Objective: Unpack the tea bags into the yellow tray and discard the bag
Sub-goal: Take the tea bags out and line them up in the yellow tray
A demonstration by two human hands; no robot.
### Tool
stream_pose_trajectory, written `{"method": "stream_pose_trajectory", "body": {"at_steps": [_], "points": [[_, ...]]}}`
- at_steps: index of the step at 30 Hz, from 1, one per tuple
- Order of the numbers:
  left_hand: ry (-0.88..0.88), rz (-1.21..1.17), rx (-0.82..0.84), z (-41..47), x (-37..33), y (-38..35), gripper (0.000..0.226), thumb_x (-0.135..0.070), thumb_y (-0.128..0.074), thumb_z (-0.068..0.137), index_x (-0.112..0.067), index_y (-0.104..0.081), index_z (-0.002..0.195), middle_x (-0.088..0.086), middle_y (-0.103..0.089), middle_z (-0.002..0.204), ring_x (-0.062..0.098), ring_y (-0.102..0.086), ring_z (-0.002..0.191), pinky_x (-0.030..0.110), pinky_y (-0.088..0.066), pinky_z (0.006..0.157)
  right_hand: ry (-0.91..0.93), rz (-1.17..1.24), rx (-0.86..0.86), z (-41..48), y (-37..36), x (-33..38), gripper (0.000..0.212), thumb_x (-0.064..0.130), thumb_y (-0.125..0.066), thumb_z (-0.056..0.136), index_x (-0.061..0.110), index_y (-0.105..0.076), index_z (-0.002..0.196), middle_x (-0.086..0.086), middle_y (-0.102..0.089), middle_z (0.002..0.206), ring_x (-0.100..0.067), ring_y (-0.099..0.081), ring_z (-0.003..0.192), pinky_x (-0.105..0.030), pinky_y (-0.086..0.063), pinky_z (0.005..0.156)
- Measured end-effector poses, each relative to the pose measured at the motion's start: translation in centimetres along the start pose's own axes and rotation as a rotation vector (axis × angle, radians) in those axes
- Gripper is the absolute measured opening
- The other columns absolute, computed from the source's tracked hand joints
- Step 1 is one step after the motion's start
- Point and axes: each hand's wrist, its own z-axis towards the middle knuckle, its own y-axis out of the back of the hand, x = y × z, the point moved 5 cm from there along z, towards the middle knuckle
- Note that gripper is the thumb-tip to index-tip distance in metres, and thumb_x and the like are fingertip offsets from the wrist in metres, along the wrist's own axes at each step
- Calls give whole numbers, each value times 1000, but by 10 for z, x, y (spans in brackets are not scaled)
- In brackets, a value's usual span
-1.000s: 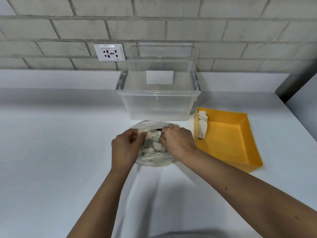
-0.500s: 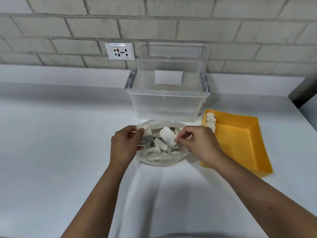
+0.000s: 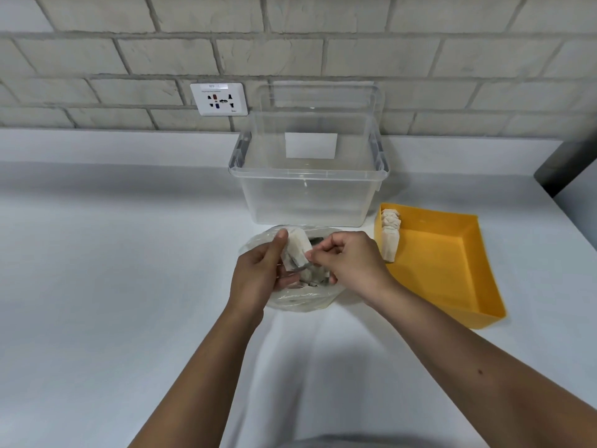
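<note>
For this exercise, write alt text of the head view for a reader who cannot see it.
Two hands, left hand and right hand, lift a tea bag from a clear plastic bag on a white counter. Right: a yellow tray holding stacked tea bags. Behind: a clear bin.

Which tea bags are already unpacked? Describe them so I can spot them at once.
Find the yellow tray right of the clear plastic bin. The unpacked tea bags form a white row along its left wall, at the far corner. Unlike the others, they lie outside the plastic bag.

Bag [image 3: 300, 299] w/ tea bags [image 3: 295, 250] front of bin [image 3: 307, 202], tray [image 3: 452, 279] right
</note>
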Motion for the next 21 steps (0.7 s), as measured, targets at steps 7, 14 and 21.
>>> {"method": "stream_pose_trajectory", "body": {"at_steps": [7,14,21], "points": [[-196,152,-206,5,-6,29,11,-19,-69,92,-12,-74,85,1,-74,69,18,-76,69,44,-61,79,143,-260,-10,16,-15,1,32,34,-49,100,10,-68,91,-4,-71,81,-22,-65,63,-32,-54,62],[-277,259,-299,7,-8,43,11,-20,-67,93,-15,-72,83,-1,-73,71,10,-73,63,32,-62,72,222,-894,127,21,-47,-22,19,35,-60,90,18,-63,98,-3,-67,103,-27,-64,91,-31,-44,65],[-242,249,-273,10,-6,42,12,-20,-66,93,-13,-73,86,5,-74,76,17,-74,70,24,-60,65,155,-409,57,11,-15,-16,10,29,-68,87,23,-61,84,6,-67,81,-16,-65,70,-29,-50,63]]}}
